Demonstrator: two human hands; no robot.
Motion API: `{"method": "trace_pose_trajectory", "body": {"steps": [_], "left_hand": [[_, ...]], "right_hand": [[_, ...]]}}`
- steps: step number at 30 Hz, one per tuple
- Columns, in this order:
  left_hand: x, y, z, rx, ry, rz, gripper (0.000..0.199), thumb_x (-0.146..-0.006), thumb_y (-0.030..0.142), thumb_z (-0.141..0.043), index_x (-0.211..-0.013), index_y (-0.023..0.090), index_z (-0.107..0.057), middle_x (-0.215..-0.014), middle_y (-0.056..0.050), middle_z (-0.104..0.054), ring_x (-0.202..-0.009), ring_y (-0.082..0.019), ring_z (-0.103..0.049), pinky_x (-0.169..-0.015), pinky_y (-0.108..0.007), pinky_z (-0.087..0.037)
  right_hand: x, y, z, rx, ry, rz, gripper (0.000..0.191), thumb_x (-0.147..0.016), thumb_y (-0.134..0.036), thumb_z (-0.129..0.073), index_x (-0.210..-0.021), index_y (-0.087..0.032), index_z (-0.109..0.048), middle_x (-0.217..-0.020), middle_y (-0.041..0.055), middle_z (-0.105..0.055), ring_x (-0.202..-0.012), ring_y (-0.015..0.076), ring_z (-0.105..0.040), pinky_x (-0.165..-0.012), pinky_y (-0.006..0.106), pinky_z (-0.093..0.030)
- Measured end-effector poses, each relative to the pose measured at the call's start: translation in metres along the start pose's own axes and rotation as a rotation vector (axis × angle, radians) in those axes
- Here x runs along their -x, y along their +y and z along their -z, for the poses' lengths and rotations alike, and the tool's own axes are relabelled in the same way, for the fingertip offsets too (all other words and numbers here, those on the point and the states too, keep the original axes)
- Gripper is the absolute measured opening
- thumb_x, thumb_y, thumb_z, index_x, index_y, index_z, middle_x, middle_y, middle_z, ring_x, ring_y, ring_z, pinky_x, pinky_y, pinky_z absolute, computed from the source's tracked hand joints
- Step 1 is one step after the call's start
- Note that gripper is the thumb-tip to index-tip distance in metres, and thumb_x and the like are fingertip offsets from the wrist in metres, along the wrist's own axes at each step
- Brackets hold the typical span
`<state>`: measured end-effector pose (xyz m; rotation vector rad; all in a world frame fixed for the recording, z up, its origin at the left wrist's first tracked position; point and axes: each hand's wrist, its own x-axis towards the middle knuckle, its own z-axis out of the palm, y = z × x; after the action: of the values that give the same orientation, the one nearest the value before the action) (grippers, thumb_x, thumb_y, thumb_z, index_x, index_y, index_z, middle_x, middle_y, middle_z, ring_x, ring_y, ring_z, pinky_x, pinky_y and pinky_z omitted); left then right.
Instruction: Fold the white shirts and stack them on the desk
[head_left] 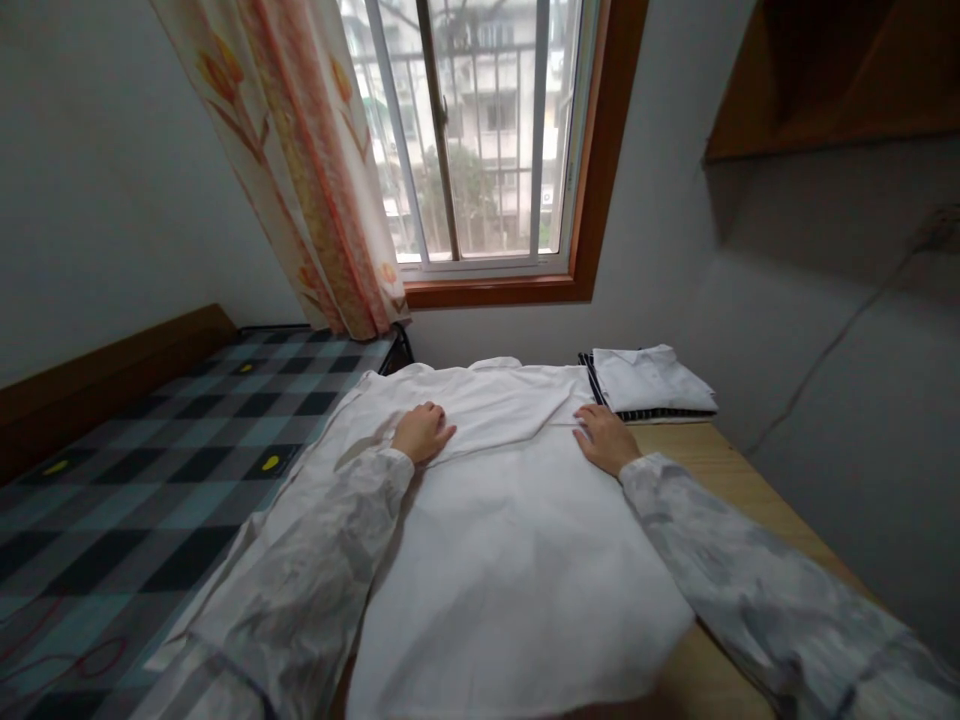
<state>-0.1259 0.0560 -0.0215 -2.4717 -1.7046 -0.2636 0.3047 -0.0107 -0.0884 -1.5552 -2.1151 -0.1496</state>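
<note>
A white shirt (517, 560) lies spread out over the wooden table, its lower end towards me and wrinkles and folds across its upper part. My left hand (424, 433) rests on the upper left of the cloth, palm down, with the thumb apart from the bent fingers. At the upper right edge of the shirt, my right hand (607, 440) touches the fabric with its fingers apart. Neither hand visibly grips the cloth. Both arms wear loose grey-and-white patterned sleeves.
Folded white and dark striped clothes (652, 380) are stacked at the table's (739, 490) far right corner. A bed with checked bedding (172, 480) adjoins on the left. Beyond are a window (480, 150) and a flowered curtain (300, 170). A cable (832, 345) hangs along the right wall.
</note>
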Motion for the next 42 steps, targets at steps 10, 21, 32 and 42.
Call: {"method": "trace_pose_trajectory", "body": {"steps": [10, 21, 32, 42], "left_hand": [[0.002, -0.005, 0.001, 0.061, -0.022, 0.321, 0.032, -0.106, 0.044, -0.05, -0.114, 0.024, -0.073, -0.113, -0.012, -0.083, -0.103, -0.029, -0.076, -0.085, -0.036, -0.052], [0.005, -0.007, -0.002, -0.028, -0.027, 0.305, 0.039, -0.109, 0.046, -0.044, -0.12, 0.021, -0.071, -0.116, -0.017, -0.082, -0.11, -0.034, -0.076, -0.09, -0.04, -0.052], [0.012, -0.003, -0.001, -0.08, 0.013, 0.255, 0.039, -0.109, 0.04, -0.041, -0.117, 0.019, -0.072, -0.115, -0.019, -0.079, -0.111, -0.036, -0.074, -0.095, -0.043, -0.052], [0.013, 0.064, 0.01, 0.21, 0.082, -0.365, 0.048, -0.107, 0.045, -0.052, -0.146, 0.02, -0.066, -0.157, -0.014, -0.064, -0.144, -0.031, -0.059, -0.126, -0.046, -0.043]], "right_hand": [[-0.005, 0.008, 0.037, 0.237, -0.139, -0.071, 0.032, -0.11, -0.021, -0.045, -0.111, -0.016, -0.077, -0.12, 0.0204, -0.073, -0.121, 0.0343, -0.058, -0.102, 0.043, -0.045], [0.046, 0.033, 0.035, 0.017, 0.03, -0.318, 0.024, -0.101, -0.039, -0.068, -0.11, -0.018, -0.071, -0.114, 0.0132, -0.074, -0.108, 0.0285, -0.066, -0.096, 0.035, -0.048], [0.065, 0.03, 0.042, -0.204, -0.041, -0.543, 0.017, -0.108, -0.036, -0.057, -0.108, -0.024, -0.069, -0.092, 0.0055, -0.081, -0.085, 0.0233, -0.073, -0.07, 0.03, -0.04], [0.049, 0.014, 0.04, -0.116, 0.014, -0.553, 0.029, -0.099, -0.05, -0.069, -0.114, -0.025, -0.071, -0.095, 0.005, -0.081, -0.088, 0.0256, -0.075, -0.077, 0.032, -0.046]]}}
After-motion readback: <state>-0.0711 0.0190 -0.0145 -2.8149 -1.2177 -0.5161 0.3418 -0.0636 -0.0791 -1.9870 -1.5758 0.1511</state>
